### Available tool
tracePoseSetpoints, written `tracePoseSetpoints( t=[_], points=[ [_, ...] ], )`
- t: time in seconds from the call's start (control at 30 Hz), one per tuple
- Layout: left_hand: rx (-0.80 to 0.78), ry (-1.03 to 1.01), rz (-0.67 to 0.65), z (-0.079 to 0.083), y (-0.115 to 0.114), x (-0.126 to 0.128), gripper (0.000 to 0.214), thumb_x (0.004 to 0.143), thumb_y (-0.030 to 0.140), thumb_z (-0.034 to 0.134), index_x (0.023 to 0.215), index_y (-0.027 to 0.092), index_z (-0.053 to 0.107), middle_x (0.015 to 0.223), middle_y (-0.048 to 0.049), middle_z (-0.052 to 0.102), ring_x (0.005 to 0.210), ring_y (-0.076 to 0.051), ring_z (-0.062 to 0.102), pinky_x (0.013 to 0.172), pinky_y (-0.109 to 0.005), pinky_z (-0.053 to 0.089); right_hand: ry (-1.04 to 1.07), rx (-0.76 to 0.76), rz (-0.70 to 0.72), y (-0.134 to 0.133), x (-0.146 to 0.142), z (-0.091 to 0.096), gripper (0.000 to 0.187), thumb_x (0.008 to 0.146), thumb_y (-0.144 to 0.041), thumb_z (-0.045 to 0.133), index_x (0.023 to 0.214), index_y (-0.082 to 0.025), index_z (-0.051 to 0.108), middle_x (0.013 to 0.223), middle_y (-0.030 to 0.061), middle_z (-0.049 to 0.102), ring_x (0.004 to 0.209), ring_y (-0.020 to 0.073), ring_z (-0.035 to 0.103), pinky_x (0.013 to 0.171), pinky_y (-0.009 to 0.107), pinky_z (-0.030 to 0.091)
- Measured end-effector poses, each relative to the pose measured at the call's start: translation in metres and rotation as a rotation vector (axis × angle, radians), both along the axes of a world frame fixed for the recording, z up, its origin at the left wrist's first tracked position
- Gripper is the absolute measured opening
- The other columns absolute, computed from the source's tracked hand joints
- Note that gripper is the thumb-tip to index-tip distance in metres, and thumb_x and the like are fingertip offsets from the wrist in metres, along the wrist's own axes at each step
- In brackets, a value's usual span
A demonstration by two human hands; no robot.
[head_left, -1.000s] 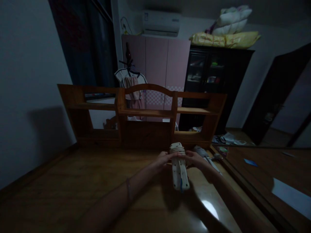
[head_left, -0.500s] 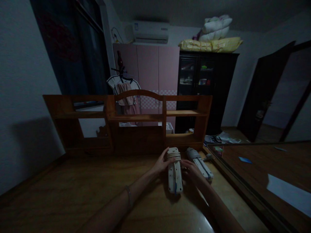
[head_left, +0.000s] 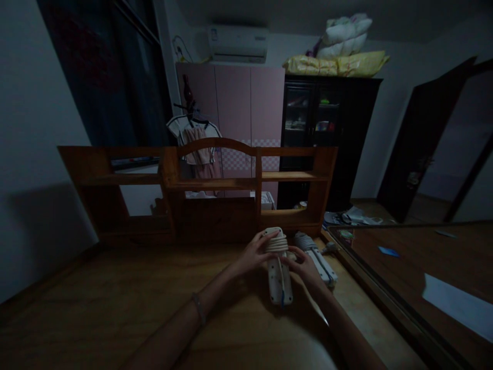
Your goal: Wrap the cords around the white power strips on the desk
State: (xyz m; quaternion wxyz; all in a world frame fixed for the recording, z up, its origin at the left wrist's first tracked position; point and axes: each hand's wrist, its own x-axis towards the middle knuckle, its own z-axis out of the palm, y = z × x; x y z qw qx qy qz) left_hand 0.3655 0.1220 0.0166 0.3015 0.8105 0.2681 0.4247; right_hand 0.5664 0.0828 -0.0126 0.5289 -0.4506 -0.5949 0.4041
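A white power strip point(head_left: 275, 282) stands tilted over the wooden desk, its screwed underside toward me and its own cord point(head_left: 277, 244) wound around the upper part. My left hand point(head_left: 256, 254) grips its left side, fingers over the cord coils. On the right edge, my right hand point(head_left: 302, 263) has thumb and fingers closed at the cord, just below the coils; a small pale part, perhaps the plug, shows by its fingers. A second power strip point(head_left: 322, 267), with a grey cord wrapped around its far end, lies on the desk right of my right hand.
A wooden shelf unit point(head_left: 219, 184) stands along the desk's back edge. The plug point(head_left: 329, 247) of the second strip rests near the raised right edge. Beyond that edge is a lower brown surface with a white sheet point(head_left: 458, 306) and a blue card point(head_left: 388, 251).
My right hand has shifted up and inward, its thumb now over the strip's right edge. The held power strip has turned slightly, and the view has tilted down a little.
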Motion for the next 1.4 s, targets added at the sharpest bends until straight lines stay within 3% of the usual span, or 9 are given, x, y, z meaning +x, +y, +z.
tracePoseSetpoints(
  t=[0.13, 0.3, 0.57, 0.67, 0.77, 0.9, 1.0, 1.3, 1.4],
  points=[
    [0.121, 0.063, -0.02, 0.014, 0.006, -0.01, 0.073, 0.07, 0.038, 0.078, 0.135, 0.034, 0.045, 0.147, -0.0048, 0.03, 0.134, -0.028, 0.03, 0.111, -0.041, 0.027, 0.079, -0.013, 0.045, -0.003, 0.0, 0.0, 0.051, 0.069, -0.046, 0.074, 0.111, -0.019, 0.063, 0.094, 0.0066, 0.068, 0.084, 0.0245, 0.063, 0.072, 0.033, 0.051],
    [0.2, 0.106, -0.064, 0.028, 0.005, -0.016, 0.099, 0.063, 0.036, 0.083, 0.144, 0.034, 0.026, 0.13, -0.0055, 0.045, 0.122, -0.024, 0.044, 0.104, -0.038, 0.038, 0.112, -0.03, 0.06, -0.004, 0.0, 0.001, 0.056, 0.066, -0.047, 0.076, 0.113, -0.019, 0.063, 0.088, 0.0049, 0.068, 0.08, 0.0233, 0.063, 0.07, 0.032, 0.051],
    [0.178, 0.08, 0.005, 0.021, 0.006, -0.012, 0.101, 0.061, 0.035, 0.084, 0.144, 0.032, 0.027, 0.126, -0.007, 0.043, 0.121, -0.026, 0.045, 0.104, -0.041, 0.038, 0.111, 0.002, -0.036, -0.001, 0.0, 0.001, 0.059, 0.066, -0.049, 0.076, 0.114, -0.016, 0.063, 0.095, 0.0089, 0.069, 0.089, 0.0282, 0.063, 0.075, 0.036, 0.05],
    [0.055, -0.055, 0.053, 0.008, 0.001, 0.0, 0.114, 0.051, 0.037, 0.088, 0.145, 0.029, 0.024, 0.136, -0.0099, 0.037, 0.128, -0.029, 0.038, 0.109, -0.043, 0.031, 0.103, 0.042, -0.051, -0.003, 0.0, 0.003, 0.056, 0.066, -0.049, 0.076, 0.11, -0.016, 0.065, 0.097, 0.0103, 0.069, 0.091, 0.0295, 0.063, 0.079, 0.038, 0.05],
    [-0.294, -0.373, 0.185, -0.014, -0.01, 0.02, 0.125, 0.054, 0.037, 0.087, 0.147, 0.025, 0.006, 0.14, -0.0157, 0.036, 0.128, -0.029, 0.04, 0.107, -0.044, 0.033, 0.093, 0.062, -0.096, -0.001, 0.001, 0.002, 0.054, 0.065, -0.05, 0.077, 0.106, -0.017, 0.066, 0.096, 0.0098, 0.07, 0.09, 0.0295, 0.064, 0.081, 0.039, 0.049],
    [-0.681, -0.505, -0.004, -0.032, -0.026, 0.044, 0.084, 0.059, 0.036, 0.085, 0.129, 0.012, 0.045, 0.121, -0.0196, 0.057, 0.109, -0.033, 0.058, 0.093, -0.045, 0.047, 0.143, 0.066, -0.089, 0.004, 0.004, -0.004, 0.054, 0.065, -0.048, 0.078, 0.108, -0.018, 0.065, 0.096, 0.0089, 0.07, 0.09, 0.029, 0.064, 0.082, 0.04, 0.049],
    [-0.697, -0.529, -0.026, -0.033, -0.031, 0.052, 0.061, 0.061, 0.037, 0.084, 0.11, 0.01, 0.058, 0.112, -0.0191, 0.062, 0.103, -0.033, 0.061, 0.09, -0.043, 0.048, 0.254, 0.06, -0.005, 0.006, 0.006, -0.007, 0.045, 0.071, -0.047, 0.074, 0.106, -0.02, 0.066, 0.103, 0.0089, 0.068, 0.095, 0.0283, 0.063, 0.082, 0.039, 0.05],
    [-0.626, -0.635, 0.023, -0.035, -0.034, 0.057, 0.092, 0.06, 0.028, 0.086, 0.132, 0.022, 0.029, 0.127, -0.0153, 0.055, 0.112, -0.026, 0.058, 0.094, -0.038, 0.048, 0.23, 0.171, -0.076, 0.002, 0.011, 0.002, 0.039, 0.08, -0.05, 0.065, 0.106, -0.021, 0.067, 0.109, 0.0084, 0.066, 0.101, 0.0268, 0.06, 0.087, 0.038, 0.049],
    [-0.643, -0.568, 0.113, -0.037, -0.028, 0.06, 0.084, 0.062, 0.028, 0.084, 0.13, 0.021, 0.034, 0.127, -0.0132, 0.056, 0.111, -0.024, 0.058, 0.092, -0.034, 0.049, 0.174, 0.161, -0.094, 0.004, 0.011, 0.0, 0.043, 0.079, -0.051, 0.064, 0.109, -0.02, 0.065, 0.108, 0.0095, 0.066, 0.099, 0.0271, 0.06, 0.086, 0.038, 0.049]
  ],
)
